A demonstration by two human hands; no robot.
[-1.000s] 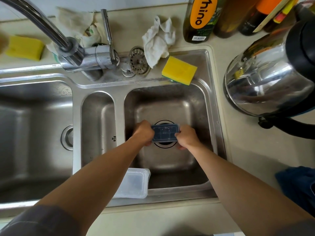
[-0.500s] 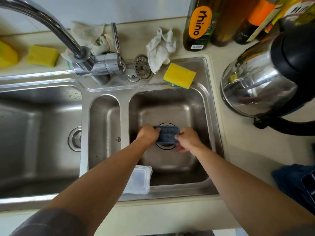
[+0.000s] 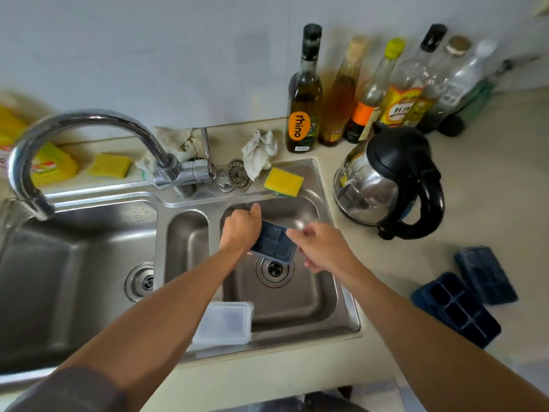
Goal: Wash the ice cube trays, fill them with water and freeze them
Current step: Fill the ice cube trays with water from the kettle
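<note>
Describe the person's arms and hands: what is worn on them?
The left hand and the right hand are bare: no gloves, and no ring or watch shows. Both forearms are bare too. A grey sleeve covers the left upper arm at the picture's lower edge. No sleeve shows on the right arm.

A dark blue plastic ice cube tray (image 3: pixel 274 243) hangs tilted over the right sink basin (image 3: pixel 297 304). A second blue tray (image 3: pixel 456 309) and a third blue tray (image 3: pixel 485 275) lie side by side on the desk (image 3: pixel 416 257).

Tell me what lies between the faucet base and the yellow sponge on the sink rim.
Head view: a metal sink strainer and a crumpled white cloth sit between the faucet base and the yellow sponge.
</note>
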